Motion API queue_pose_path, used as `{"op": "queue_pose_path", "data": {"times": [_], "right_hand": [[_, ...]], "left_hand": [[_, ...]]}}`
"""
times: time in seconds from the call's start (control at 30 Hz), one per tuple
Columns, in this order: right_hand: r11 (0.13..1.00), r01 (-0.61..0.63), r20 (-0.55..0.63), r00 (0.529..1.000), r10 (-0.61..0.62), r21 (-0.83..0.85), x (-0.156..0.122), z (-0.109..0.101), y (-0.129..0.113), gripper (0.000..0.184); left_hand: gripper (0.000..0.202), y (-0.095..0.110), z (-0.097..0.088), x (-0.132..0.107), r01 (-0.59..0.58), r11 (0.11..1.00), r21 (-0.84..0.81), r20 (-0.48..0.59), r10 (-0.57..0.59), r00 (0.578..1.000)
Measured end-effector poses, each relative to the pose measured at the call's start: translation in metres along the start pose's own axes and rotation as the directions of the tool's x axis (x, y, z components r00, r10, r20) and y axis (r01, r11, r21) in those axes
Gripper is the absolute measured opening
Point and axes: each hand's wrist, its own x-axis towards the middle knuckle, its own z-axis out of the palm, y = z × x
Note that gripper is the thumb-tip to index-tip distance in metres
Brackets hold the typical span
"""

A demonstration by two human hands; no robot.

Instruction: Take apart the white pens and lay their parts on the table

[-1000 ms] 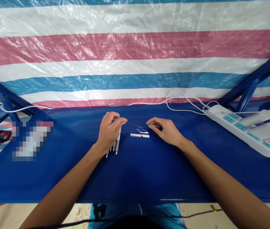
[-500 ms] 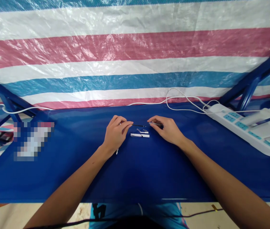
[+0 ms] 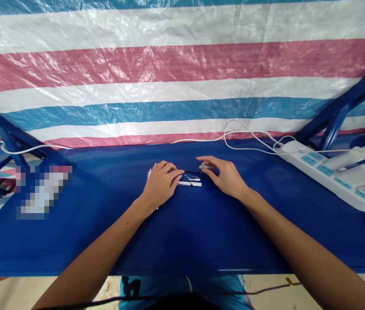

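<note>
My left hand (image 3: 161, 183) lies on the blue table top (image 3: 182, 232), its fingers pinching the end of a thin black pen refill (image 3: 192, 172). The refill's far end reaches toward my right hand (image 3: 224, 175), whose fingertips hold a short grey pen barrel (image 3: 207, 167). I cannot tell whether the refill enters the barrel. Just below lie a white pen body (image 3: 189, 183) and small pen parts (image 3: 194, 179). My left hand covers the other pens, with only a white sliver (image 3: 149, 173) showing past it.
A white power strip (image 3: 327, 176) with plugged-in adapters lies at the right, and a white cable (image 3: 250, 140) runs along the table's back edge. A pixelated patch (image 3: 42, 191) sits at the left. Blue metal struts and a striped tarp stand behind.
My left hand has slid right and now covers the pens. The refill lies flatter, and my hands are closer together.
</note>
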Motion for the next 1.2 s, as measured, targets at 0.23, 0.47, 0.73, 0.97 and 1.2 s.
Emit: {"op": "queue_pose_path", "data": {"times": [0.23,0.47,0.73,0.97,1.2], "right_hand": [[0.988,0.019,0.023,0.999,-0.023,0.156,-0.006,0.012,-0.015,0.026],[0.977,-0.016,0.094,0.996,-0.004,0.211,-0.01,0.018,-0.025,0.04],[0.994,-0.045,0.1,0.994,0.035,0.096,-0.004,0.005,-0.02,0.042],[0.991,-0.06,0.197,0.98,0.036,0.12,-0.002,0.0,-0.021,0.045],[0.994,-0.05,0.204,0.979,0.029,0.097,-0.003,0.002,-0.02,0.042]], "left_hand": [[0.026,0.014,-0.004,0.002,-0.096,0.991,-0.093,-0.125,0.084,0.989],[0.022,0.02,0.0,0.003,-0.157,0.972,-0.172,-0.16,0.13,0.979],[0.017,0.011,-0.003,0.002,-0.093,0.982,-0.167,-0.253,0.048,0.966],[0.021,0.011,-0.004,0.002,-0.119,0.978,-0.169,-0.256,0.073,0.964],[0.027,0.01,-0.003,0.0,-0.08,0.982,-0.173,-0.218,0.042,0.975]]}}
